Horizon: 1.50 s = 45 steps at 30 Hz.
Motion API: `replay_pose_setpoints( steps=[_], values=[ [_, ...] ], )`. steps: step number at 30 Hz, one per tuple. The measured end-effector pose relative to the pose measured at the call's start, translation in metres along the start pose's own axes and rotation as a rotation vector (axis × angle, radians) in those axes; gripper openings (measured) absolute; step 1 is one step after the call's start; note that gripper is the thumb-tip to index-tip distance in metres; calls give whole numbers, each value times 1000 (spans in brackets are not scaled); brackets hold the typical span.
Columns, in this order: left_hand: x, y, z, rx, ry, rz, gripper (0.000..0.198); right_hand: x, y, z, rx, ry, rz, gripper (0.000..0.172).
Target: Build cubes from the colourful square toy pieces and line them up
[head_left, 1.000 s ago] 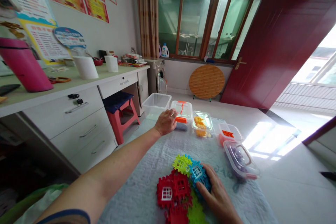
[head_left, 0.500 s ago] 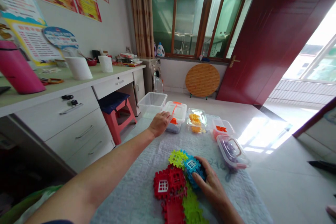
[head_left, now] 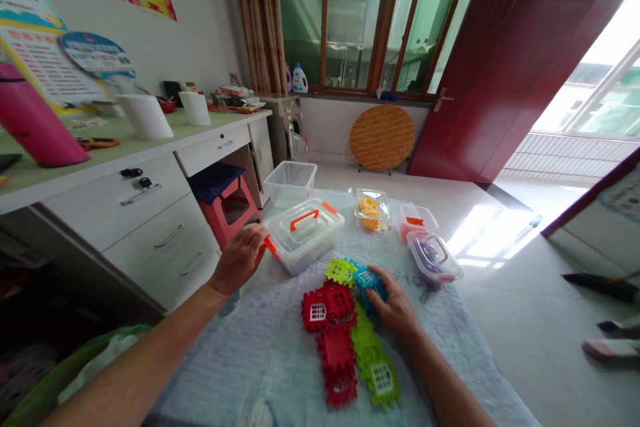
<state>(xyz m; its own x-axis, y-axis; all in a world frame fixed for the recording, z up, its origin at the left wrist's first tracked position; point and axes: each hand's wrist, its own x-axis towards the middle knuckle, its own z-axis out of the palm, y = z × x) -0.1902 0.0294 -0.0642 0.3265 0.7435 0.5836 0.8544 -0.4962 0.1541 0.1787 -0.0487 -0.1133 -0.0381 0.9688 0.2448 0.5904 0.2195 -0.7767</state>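
Arms are stretching forward over the pale cloth [head_left: 280, 353]. My left hand [head_left: 240, 257] is curling shut around the orange end latch of the clear box [head_left: 306, 235] at eleven o'clock. My right hand [head_left: 395, 303] is lying loosely open, fingertips pressing the blue block [head_left: 367, 278] at one o'clock.

My left hand [head_left: 240, 257] shows only its back, so its fingertips at the near corner of the clear lidded box [head_left: 305, 233] are hidden and I cannot tell whether they grip. My right hand [head_left: 395, 303] covers the near side of the blue block [head_left: 367, 278], hiding the contact there, and both forearms run off the bottom edge. The pink bottle [head_left: 30, 123] is cut by the left edge, and the pieces inside the small boxes [head_left: 433, 257] are too small to identify.
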Motion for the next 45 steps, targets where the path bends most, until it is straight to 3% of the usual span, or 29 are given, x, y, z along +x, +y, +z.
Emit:
replay_pose_setpoints(
  steps=[4, 7, 10, 13, 16, 21, 24, 27, 30, 34, 39, 43, 45],
  values=[
    [-17, 1, 0, -206, 112, -342, 32, 2, 3, -1, -33, 129, 41, 45],
    [-20, 17, 0, -631, 158, -755, 37, 0, -5, -2, -64, 119, -55, 43],
    [-11, 42, -2, -1087, 9, -1064, 38, -2, -27, -1, -137, -56, -203, 39],
    [3, 62, -2, -1196, -55, -1175, 38, -3, -52, -1, -218, -290, -303, 25],
    [11, 68, 1, -1228, 1, -1186, 33, 6, -68, -6, -259, -313, -308, 16],
    [5, 54, 4, -1348, 68, -1109, 30, 56, -77, -12, -126, -85, -292, 20],
    [-2, 45, 2, -1372, 52, -1062, 33, 96, -78, -4, -132, 64, -113, 32],
    [-7, 39, -1, -1396, 31, -1057, 34, 128, -78, 11, -197, 34, 66, 48],
    [-10, 36, -2, -1394, 20, -1036, 34, 149, -76, 26, -158, -3, 149, 43],
    [-14, 31, 4, -1367, 58, -1014, 38, 159, -69, 40, 23, -47, 210, 19],
    [-20, 27, 13, -1217, 89, -1000, 45, 150, -55, 51, 168, -107, 299, 33],
    [-17, 26, 11, -1113, 139, -972, 61, 142, -47, 54, 267, -137, 356, 31],
    [-15, 22, 7, -1151, 134, -889, 67, 143, -46, 51, 275, -113, 352, 28]
  ],
)
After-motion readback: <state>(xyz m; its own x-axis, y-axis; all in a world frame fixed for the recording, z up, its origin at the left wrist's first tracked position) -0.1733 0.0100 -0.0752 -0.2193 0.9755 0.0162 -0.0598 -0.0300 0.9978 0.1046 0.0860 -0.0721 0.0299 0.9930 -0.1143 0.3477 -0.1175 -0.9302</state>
